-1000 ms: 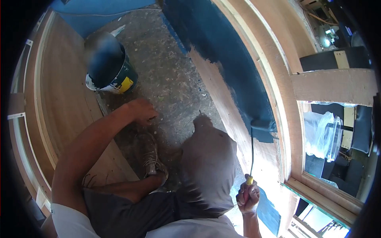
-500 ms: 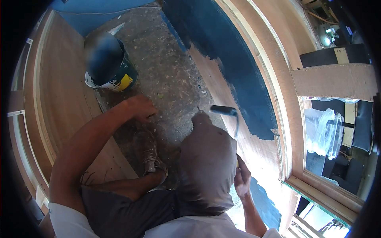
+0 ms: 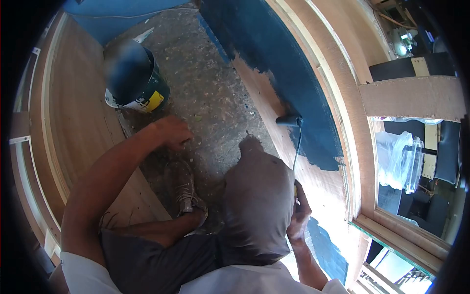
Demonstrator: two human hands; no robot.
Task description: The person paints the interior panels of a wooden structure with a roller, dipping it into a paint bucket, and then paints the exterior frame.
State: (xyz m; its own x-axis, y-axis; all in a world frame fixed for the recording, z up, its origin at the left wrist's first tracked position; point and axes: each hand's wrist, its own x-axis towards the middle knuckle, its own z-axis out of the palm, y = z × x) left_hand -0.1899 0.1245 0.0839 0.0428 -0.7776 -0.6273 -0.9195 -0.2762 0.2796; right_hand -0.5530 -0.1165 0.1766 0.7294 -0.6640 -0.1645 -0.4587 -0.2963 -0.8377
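A paint roller [image 3: 290, 120] with dark blue paint lies against the wooden panel, at the lower edge of its blue painted area [image 3: 313, 112]. Its thin wire frame runs down to my right hand [image 3: 299, 215], whose fingers are wrapped round the handle; my raised knee partly covers the grip. Out in front of my left knee, my left hand [image 3: 172, 133] hangs above the floor with its fingers curled in, and nothing shows in it. Beyond that hand stands a dark bucket [image 3: 159, 85] with a yellow label; a blurred patch hides part of it.
Bare wooden panel [image 3: 78, 98] lines the left side. The floor [image 3: 205, 73] is speckled with paint. My shoe [image 3: 180, 183] rests below my left hand. To the right are a wooden frame [image 3: 416, 93] and clear plastic wrapping [image 3: 399, 161]. A cable lies along the blue far end.
The roller has moved slightly up and right onto the panel's blue edge, and its head has turned. My right hand has shifted upward with it. My left hand stays in place.
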